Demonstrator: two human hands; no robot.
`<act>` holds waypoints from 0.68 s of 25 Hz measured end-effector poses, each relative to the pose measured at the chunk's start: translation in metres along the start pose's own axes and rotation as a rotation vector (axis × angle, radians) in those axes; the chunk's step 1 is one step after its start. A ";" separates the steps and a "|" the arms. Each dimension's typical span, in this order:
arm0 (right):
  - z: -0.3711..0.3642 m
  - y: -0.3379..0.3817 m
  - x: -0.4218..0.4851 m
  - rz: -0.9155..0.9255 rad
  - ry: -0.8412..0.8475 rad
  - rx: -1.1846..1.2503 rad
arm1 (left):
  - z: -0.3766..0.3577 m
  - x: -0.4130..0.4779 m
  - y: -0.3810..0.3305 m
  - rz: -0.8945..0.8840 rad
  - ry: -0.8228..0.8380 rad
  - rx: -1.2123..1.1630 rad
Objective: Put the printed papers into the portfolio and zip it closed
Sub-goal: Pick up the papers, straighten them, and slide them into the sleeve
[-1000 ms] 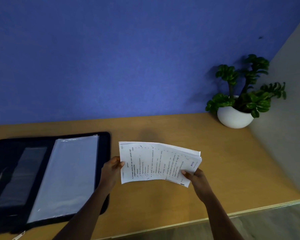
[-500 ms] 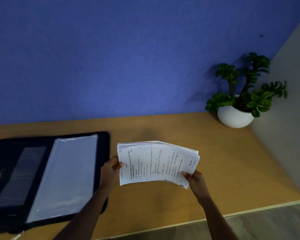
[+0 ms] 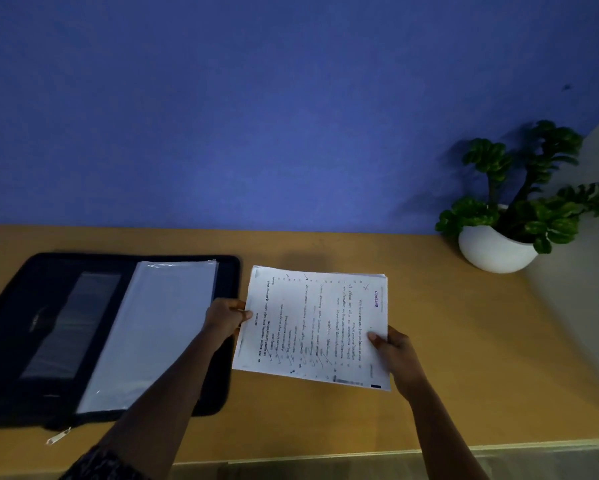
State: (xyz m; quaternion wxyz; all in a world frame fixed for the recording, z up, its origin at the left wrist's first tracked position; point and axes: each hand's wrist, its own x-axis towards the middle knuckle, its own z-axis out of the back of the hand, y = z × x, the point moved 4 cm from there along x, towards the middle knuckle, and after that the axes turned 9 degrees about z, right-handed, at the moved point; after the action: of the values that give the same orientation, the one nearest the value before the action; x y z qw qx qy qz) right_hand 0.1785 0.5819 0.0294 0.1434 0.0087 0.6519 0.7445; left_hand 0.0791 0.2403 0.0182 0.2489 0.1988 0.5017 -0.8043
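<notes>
Over on the left, a black fabric zip portfolio [image 3: 31,306] lies wide open and flat on the smooth tan wooden desk [image 3: 447,358], a glossy clear plastic sleeve [image 3: 152,334] filling its right half, a silver zipper pull [image 3: 58,436] dangling off its near edge. The left hand [image 3: 225,317] reaches across the portfolio's right border and pinches the left edge of a stack of white printed papers [image 3: 315,323]. That stack sits just right of the portfolio, held above the desk, its text running sideways and a purple stamp near the far right corner. The right hand [image 3: 393,349] grips the near right corner, thumb on top. Far right, a leafy green plant in a round white pot [image 3: 495,249] stands in the corner where the matte blue wall [image 3: 256,116] meets a pale side panel [image 3: 582,289].
</notes>
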 end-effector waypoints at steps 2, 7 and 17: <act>-0.003 0.005 -0.001 -0.001 0.016 0.008 | 0.003 0.000 0.004 0.060 -0.011 -0.078; -0.008 0.010 -0.007 -0.007 0.059 0.026 | 0.005 -0.002 0.015 0.173 0.023 -0.247; 0.018 -0.010 -0.010 -0.071 -0.217 -0.002 | 0.032 -0.007 0.031 0.044 -0.276 0.299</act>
State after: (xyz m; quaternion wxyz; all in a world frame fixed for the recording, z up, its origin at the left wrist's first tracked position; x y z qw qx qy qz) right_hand 0.1935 0.5983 0.0238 0.2395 0.0658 0.6316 0.7344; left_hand 0.1007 0.2008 0.0139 0.3004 0.1322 0.3333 -0.8839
